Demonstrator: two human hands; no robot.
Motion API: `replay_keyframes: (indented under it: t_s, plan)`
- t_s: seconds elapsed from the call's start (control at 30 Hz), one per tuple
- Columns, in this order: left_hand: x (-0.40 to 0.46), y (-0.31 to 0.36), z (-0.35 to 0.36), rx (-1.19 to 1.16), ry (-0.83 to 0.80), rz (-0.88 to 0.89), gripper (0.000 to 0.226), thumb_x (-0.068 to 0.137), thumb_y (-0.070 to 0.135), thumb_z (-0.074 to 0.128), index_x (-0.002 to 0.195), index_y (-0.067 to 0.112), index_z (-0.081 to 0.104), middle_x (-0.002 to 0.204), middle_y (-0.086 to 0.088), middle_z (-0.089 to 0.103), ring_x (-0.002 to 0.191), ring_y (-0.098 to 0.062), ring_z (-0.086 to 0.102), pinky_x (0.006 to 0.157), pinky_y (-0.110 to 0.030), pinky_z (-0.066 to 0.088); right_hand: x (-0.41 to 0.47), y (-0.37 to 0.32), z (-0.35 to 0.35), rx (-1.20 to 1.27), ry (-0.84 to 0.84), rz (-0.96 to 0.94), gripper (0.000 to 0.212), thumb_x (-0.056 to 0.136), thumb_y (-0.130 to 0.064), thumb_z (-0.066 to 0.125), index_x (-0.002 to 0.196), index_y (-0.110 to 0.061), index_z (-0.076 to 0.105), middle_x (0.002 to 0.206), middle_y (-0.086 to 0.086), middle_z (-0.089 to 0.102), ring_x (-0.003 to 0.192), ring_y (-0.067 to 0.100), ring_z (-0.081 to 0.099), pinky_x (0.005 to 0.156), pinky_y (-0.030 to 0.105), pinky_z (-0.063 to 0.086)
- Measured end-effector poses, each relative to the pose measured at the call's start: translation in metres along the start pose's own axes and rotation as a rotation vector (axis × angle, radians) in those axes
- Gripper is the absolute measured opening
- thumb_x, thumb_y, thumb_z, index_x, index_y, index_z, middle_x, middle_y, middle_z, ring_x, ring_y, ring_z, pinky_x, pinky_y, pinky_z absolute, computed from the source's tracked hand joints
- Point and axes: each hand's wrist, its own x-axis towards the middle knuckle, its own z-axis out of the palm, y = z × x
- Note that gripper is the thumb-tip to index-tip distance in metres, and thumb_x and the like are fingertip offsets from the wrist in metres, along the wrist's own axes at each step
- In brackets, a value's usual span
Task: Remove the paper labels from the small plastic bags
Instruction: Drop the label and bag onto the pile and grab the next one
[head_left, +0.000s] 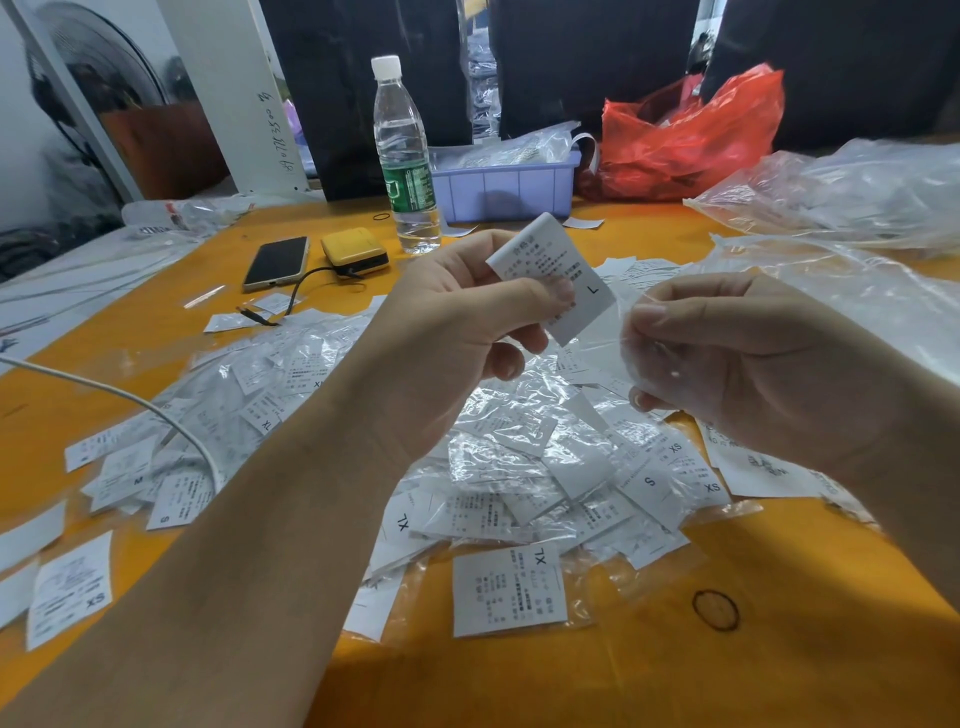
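Note:
My left hand (457, 317) pinches a white paper label (556, 270) marked L between thumb and fingers, held up above the table. My right hand (753, 358) grips a small clear plastic bag (618, 343) just right of the label; the label's lower end touches the bag's edge. Below both hands lies a heap of small bags with labels inside (519, 467), printed with sizes such as XL, S and XS, spread over the orange table (623, 665).
A water bottle (405, 156), a phone (276, 261) and a yellow power bank (356, 250) with a cable stand at the back. A purple tray (509, 189) and a red bag (691, 135) sit behind. Large clear plastic bags (841, 192) lie at the right. A white cable (130, 400) crosses the left.

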Motion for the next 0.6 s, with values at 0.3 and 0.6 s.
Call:
replay_keyframes:
  t_s: [0.3, 0.6]
  plan:
    - [0.0003, -0.0004, -0.0001, -0.010, 0.010, -0.007, 0.011, 0.072, 0.008, 0.068, 0.077, 0.018, 0.067, 0.068, 0.001, 0.067, 0.051, -0.009, 0.052, 0.046, -0.019, 0.041, 0.0001, 0.0000, 0.0010, -0.030, -0.015, -0.008, 0.016, 0.074, -0.015, 0.062, 0.060, -0.013, 0.069, 0.058, 0.004, 0.059, 0.053, 0.012, 0.055, 0.061, 0.031, 0.043]
    - [0.0017, -0.0006, 0.0008, -0.045, 0.044, -0.003, 0.012, 0.071, 0.007, 0.068, 0.070, 0.020, 0.067, 0.067, 0.000, 0.066, 0.048, -0.008, 0.051, 0.043, -0.019, 0.040, 0.0005, 0.0021, -0.0008, -0.053, -0.018, -0.032, 0.012, 0.073, -0.017, 0.064, 0.065, -0.012, 0.072, 0.059, 0.005, 0.060, 0.054, 0.014, 0.055, 0.059, 0.028, 0.048]
